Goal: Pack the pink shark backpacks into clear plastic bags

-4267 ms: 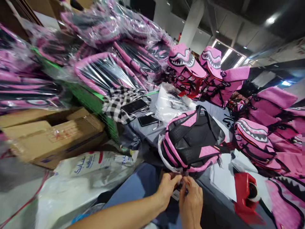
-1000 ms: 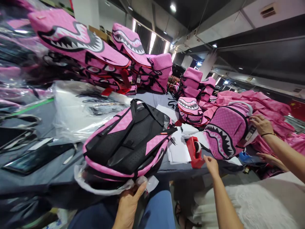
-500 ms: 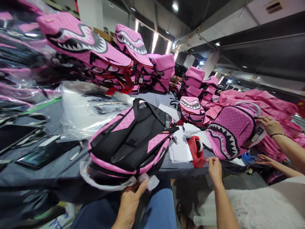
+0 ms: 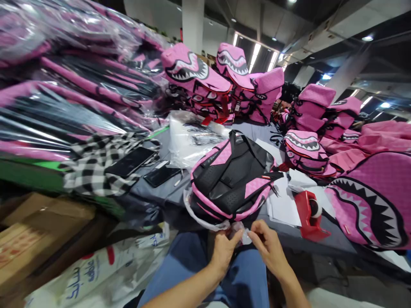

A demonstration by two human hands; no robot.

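A pink and black backpack (image 4: 221, 182) lies straps up at the table's front edge, partly inside a clear plastic bag (image 4: 203, 220). My left hand (image 4: 224, 251) is closed on the gathered end of that bag, just below the backpack. Close beside it, my right hand (image 4: 268, 248) pinches thumb and finger at the bunched plastic, on what looks like a small piece of clear tape; the piece itself is hardly visible. A red tape dispenser (image 4: 305, 214) stands to the right, apart from both hands.
White papers (image 4: 282, 205) lie beside the dispenser. A pink shark-mouth backpack (image 4: 379, 192) is at the right. Two phones, one of them a black phone (image 4: 162, 175), and a checkered cloth (image 4: 96, 160) lie left. Bagged backpacks (image 4: 80, 102) pile up behind; a cardboard box (image 4: 48, 226) sits below left.
My right hand has left the tape dispenser and come across to the bag's gathered end beside my left hand. The view has turned left, and the co-worker's hands are out of it.
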